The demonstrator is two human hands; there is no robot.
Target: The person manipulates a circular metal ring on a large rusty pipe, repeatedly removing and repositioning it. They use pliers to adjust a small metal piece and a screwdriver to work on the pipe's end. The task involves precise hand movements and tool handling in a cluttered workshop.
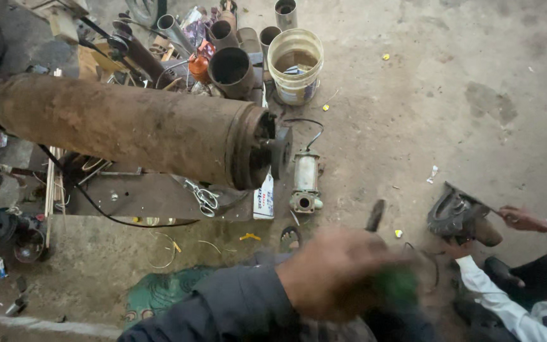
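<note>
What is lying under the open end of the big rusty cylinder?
Under the rusty cylinder, scissors and a black cable lie on a metal plate. The cylinder hides whatever supports it and the plate's far part.

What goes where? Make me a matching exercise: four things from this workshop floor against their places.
1. bucket
2. scissors
3. rusty cylinder
4. green object

a. lying on its side across the left
b. at the top, among pipes
c. in the blurred hand
d. under the cylinder's right end

Pairs: 1-b, 2-d, 3-a, 4-c
</note>
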